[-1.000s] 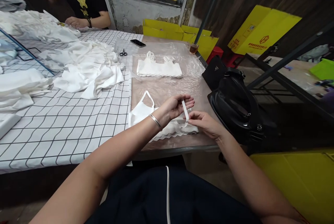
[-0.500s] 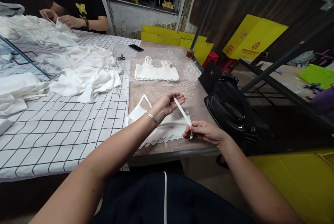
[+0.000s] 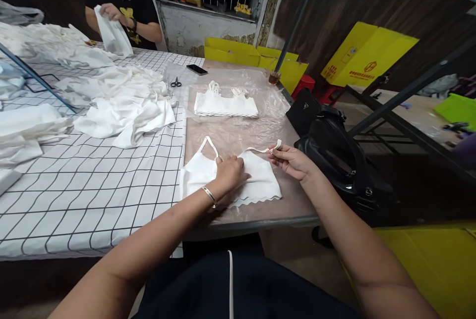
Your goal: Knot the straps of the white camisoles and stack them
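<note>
A small white camisole top (image 3: 260, 180) with a scalloped hem lies on the plastic-covered table (image 3: 293, 205) near its front edge. My left hand (image 3: 230, 173) rests on its middle, fingers curled and pressed down on the cloth. My right hand (image 3: 292, 160) pinches the end of the top's right strap (image 3: 273, 148) and holds it out to the right, just above the table. The left strap (image 3: 210, 145) lies in a loop on the table.
A stack of folded white tops (image 3: 225, 103) lies further back, with scissors (image 3: 175, 82), a phone (image 3: 197, 69) and a glass (image 3: 274, 77) behind. Loose white garments (image 3: 126, 106) pile on the checked cloth at left. A black bag (image 3: 334, 150) sits at right. Another person (image 3: 122, 7) handles cloth at the far left.
My left hand has let go of the strap and dropped onto the top. My right hand has carried the strap end out to the right. The other person has lifted a white piece.
</note>
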